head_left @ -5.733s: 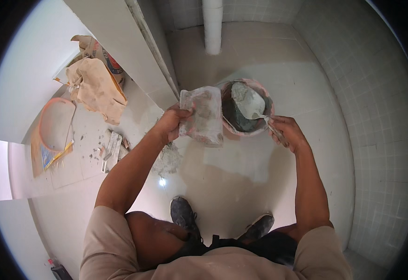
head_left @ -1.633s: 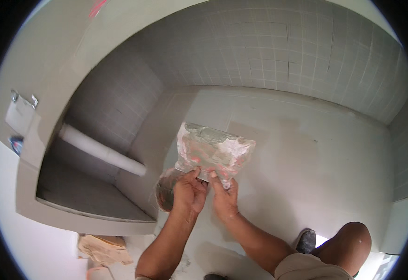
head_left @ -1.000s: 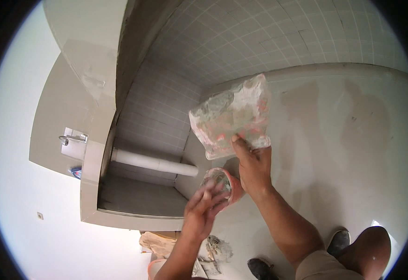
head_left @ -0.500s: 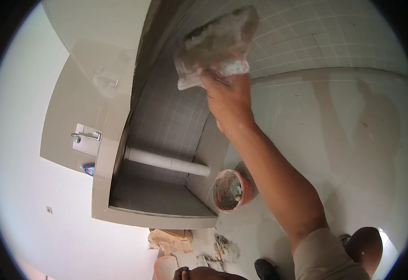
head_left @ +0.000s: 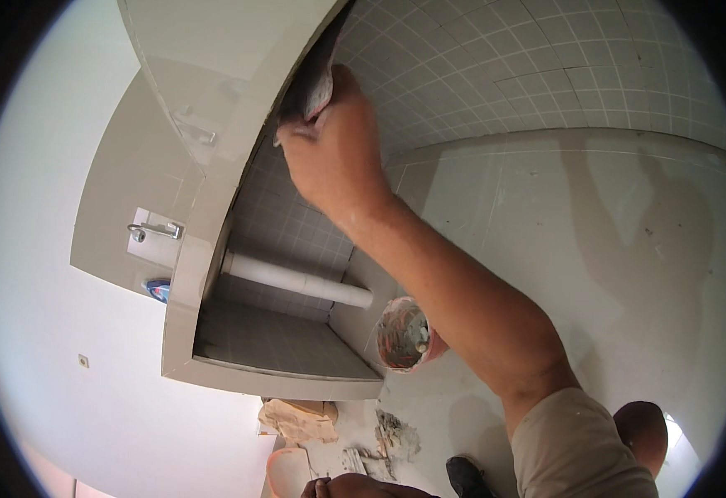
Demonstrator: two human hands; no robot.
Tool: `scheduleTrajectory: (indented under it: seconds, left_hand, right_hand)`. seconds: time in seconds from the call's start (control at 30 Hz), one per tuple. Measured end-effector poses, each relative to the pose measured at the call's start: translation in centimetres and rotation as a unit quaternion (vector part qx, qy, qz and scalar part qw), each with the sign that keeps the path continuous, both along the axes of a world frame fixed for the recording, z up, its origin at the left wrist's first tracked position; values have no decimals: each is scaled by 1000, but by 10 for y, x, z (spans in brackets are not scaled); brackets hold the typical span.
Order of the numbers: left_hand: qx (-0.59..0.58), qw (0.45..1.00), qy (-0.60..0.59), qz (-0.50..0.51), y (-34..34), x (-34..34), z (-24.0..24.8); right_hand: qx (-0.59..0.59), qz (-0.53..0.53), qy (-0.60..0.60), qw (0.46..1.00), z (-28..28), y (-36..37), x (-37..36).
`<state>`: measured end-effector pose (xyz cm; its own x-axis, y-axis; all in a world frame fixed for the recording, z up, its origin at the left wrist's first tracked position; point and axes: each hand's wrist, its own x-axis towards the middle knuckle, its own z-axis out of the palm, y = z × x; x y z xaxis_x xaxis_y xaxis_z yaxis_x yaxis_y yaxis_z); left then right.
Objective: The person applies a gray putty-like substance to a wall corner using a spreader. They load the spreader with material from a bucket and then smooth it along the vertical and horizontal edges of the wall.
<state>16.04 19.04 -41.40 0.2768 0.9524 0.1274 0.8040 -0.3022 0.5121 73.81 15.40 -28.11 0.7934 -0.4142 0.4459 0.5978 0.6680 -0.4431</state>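
Observation:
My right hand (head_left: 338,145) reaches up and forward with its fingers closed on a thin, cement-smeared sheet (head_left: 320,93), dark grey with a whitish, reddish-marked edge. Its material is unclear. The hand holds it at the inner edge of the tiled counter opening (head_left: 255,158), whose frame hides part of the sheet. Below the forearm stands a reddish bucket (head_left: 403,336) coated with grey mortar. Only a few fingers of my left hand (head_left: 316,488) show at the bottom edge, beside a bent knee; whether they grip anything is hidden.
A white pipe (head_left: 297,280) crosses the lower part of the opening. On the counter are a metal tap (head_left: 154,232) and a blue item (head_left: 158,290). Below lie a crumpled brown paper sack (head_left: 299,421), an orange-rimmed container (head_left: 287,471) and mortar spill (head_left: 396,436). A dark shoe (head_left: 466,476) rests nearby.
My right hand has moved left with the sheet, from in front of the tiled surface to the counter opening's edge. The sheet's broad face has turned away, leaving a narrow part visible.

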Motion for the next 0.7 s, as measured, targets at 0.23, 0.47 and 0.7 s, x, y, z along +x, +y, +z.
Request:
scheduleTrajectory:
  seconds: [0.23, 0.47, 0.7]
  left_hand:
    - [-3, 1000, -11, 4, -3, 9, -1]
    - [27, 999, 13, -20, -5, 17, -2]
    - [7, 1000, 19, 3, -3, 6, 0]
  right_hand:
    - [7, 84, -84, 993, -24, -16, -61]
    - [88, 303, 29, 948, -81, -25, -47]
    - [80, 538, 57, 837, -64, -9, 74]
